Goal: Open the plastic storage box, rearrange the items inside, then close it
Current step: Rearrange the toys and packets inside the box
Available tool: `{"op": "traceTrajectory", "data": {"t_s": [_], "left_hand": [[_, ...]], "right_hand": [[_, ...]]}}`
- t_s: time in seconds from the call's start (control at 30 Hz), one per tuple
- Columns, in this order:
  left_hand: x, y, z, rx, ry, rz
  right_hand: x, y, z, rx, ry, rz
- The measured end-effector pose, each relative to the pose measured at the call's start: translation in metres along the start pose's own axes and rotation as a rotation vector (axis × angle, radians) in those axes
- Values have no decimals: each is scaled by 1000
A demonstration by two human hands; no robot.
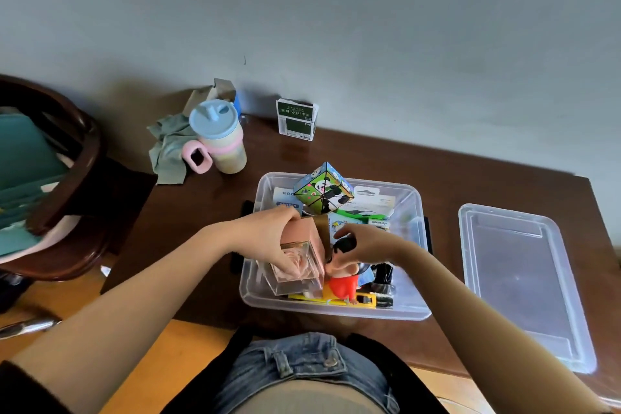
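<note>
Lidless clear storage box (408,208), crammed; hands gripping pink case (299,254) and figurine (342,274).

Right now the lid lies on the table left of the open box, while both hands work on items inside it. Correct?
Not quite. In the head view the lid lies right of the open box, not left. The left hand and right hand do work on items inside it.

Bare forearms, black top, blue denim shorts (302,366)
</note>
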State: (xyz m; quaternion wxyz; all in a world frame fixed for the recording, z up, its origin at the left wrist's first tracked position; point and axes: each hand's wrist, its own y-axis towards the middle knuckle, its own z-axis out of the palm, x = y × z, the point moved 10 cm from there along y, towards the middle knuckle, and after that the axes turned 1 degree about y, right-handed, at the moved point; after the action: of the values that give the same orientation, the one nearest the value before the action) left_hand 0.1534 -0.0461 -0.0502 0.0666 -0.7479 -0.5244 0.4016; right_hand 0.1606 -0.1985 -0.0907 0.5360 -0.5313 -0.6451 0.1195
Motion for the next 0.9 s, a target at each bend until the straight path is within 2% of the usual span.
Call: {"op": "traceTrajectory", "data": {"t_s": [0.13,0.3,0.47,0.57,0.63,0.8,0.9], "left_hand": [[9,0,-22,-132,-280,-28],[20,-3,-50,-391,-654,-29],[26,-5,-50,-478,-772,-38],[28,-8,-48,-521,-829,-26],[31,-12,-49,-546,-875,-33],[43,-19,-48,-553,-980,-54],[46,-24,-48,-578,-1003,-53]], "right_hand": [[-13,-17,-20,-25,208,-13],[-35,-31,-50,-176,276,31],[-37,-29,-50,-242,154,92],[-8,-28,-54,-450,-227,39],[15,-25,-47,-531,-320,-23],[39,7,-11,-362,-288,-25],[39,15,-10,-333,-215,-23]]}}
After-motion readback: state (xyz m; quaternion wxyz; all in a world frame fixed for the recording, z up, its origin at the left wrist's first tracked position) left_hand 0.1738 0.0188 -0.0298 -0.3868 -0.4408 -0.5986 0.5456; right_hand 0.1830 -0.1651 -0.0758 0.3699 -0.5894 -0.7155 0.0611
